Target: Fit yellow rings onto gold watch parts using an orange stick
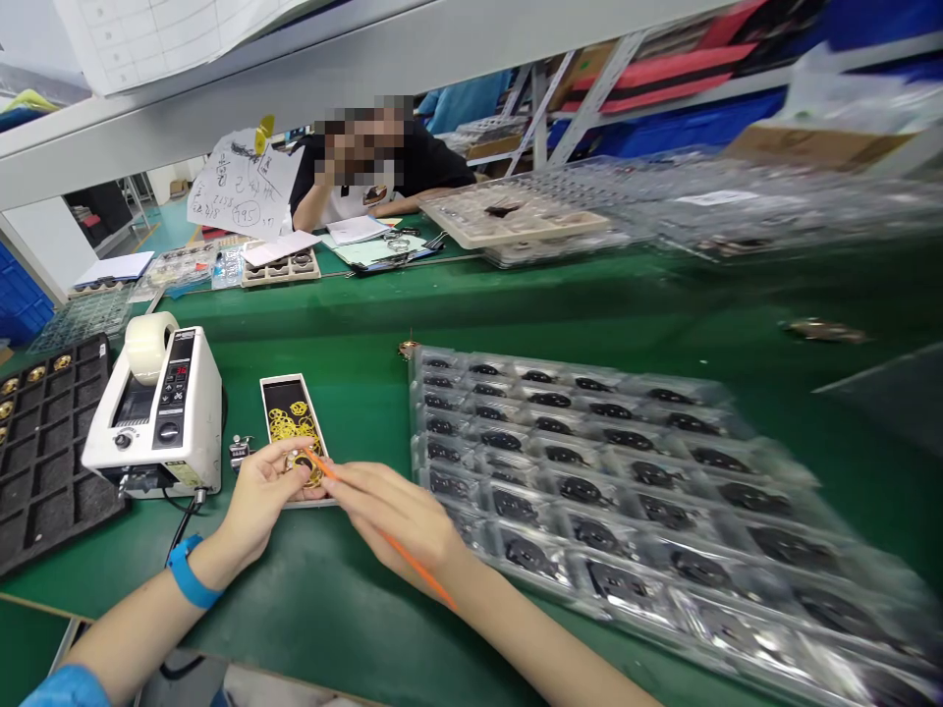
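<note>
Over the near end of a small white box (pixel 321 432), my left hand (pixel 254 501) pinches a round gold-coloured part (pixel 315 475) between thumb and fingers. My right hand (pixel 402 516) grips a thin orange stick-like tool (pixel 418 565), its tip touching or very close to that part. The tool's exact kind is unclear. Inside the box, on a dark bottom, lies a heap of yellow ring-shaped pieces (pixel 286 424). My fingers partly cover the gold part and the box's near end.
On the left stand a white tape dispenser (pixel 184 417), a small tally counter (pixel 240 450) and a black compartment tray (pixel 63 491) with gold parts. Clear plastic trays (pixel 560 457) holding dark parts spread rightward. A person (pixel 434 162) sits across the bench beneath a shelf beam (pixel 295 74).
</note>
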A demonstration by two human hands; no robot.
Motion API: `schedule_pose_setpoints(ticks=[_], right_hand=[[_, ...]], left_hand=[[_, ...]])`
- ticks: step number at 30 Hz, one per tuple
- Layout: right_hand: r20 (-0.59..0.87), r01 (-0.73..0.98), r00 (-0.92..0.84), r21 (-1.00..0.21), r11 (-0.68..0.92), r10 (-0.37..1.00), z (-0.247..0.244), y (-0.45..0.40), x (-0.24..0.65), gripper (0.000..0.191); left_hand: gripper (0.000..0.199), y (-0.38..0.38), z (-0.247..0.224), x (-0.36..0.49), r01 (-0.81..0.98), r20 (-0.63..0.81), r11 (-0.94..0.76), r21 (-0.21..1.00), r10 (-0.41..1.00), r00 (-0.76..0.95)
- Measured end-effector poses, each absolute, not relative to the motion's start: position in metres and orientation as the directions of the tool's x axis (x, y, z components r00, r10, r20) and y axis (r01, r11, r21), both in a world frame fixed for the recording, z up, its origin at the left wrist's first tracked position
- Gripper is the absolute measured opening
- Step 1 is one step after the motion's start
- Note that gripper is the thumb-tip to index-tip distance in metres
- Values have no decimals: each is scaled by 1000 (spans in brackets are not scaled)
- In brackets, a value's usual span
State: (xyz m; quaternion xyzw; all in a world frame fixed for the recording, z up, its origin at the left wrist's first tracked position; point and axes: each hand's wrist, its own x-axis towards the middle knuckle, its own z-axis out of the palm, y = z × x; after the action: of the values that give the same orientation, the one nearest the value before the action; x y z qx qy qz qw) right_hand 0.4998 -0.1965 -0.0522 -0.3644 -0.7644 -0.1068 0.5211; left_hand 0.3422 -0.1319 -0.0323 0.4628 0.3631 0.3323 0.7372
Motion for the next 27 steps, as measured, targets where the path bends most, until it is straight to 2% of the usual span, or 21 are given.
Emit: schedule_pose_setpoints(ticks=[3, 5, 7, 11, 13, 15, 19, 23, 27], right_hand=[[811, 564, 126, -533, 631, 572, -46, -201, 501, 27], [750, 528, 232, -632, 567, 619, -44, -204, 503, 27], [758, 560, 235, -617, 553, 608, -44, -205, 504, 29], [845, 698, 94, -433, 570, 527, -46, -205, 497, 24], [846, 767, 5, -346, 541, 534, -49, -204, 490, 22], [821, 822, -24, -308, 479, 570, -53, -202, 482, 17], [796, 830, 38, -361, 424, 604, -61, -196, 477, 8], [796, 822, 77, -391, 413, 600, -64, -193, 480, 7], [723, 743, 160, -537, 400, 672, -65, -192, 481, 10]], left_hand=[[53, -132, -34, 344, -96, -217, 307, 947, 831, 512], [47, -132, -34, 345, -60, -196, 267, 962, 828, 526], [40, -132, -34, 345, -27, -166, 212, 977, 831, 531], [32, -131, -35, 345, 21, -122, 130, 991, 851, 512], [31, -132, -36, 345, 27, -96, 95, 995, 867, 488], [32, -134, -37, 345, 28, -74, 69, 997, 877, 475], [38, -142, -38, 347, 32, -19, 4, 999, 878, 477], [47, -149, -40, 348, 132, 18, -103, 986, 849, 527], [45, -151, -44, 347, 208, 86, -246, 947, 815, 573]])
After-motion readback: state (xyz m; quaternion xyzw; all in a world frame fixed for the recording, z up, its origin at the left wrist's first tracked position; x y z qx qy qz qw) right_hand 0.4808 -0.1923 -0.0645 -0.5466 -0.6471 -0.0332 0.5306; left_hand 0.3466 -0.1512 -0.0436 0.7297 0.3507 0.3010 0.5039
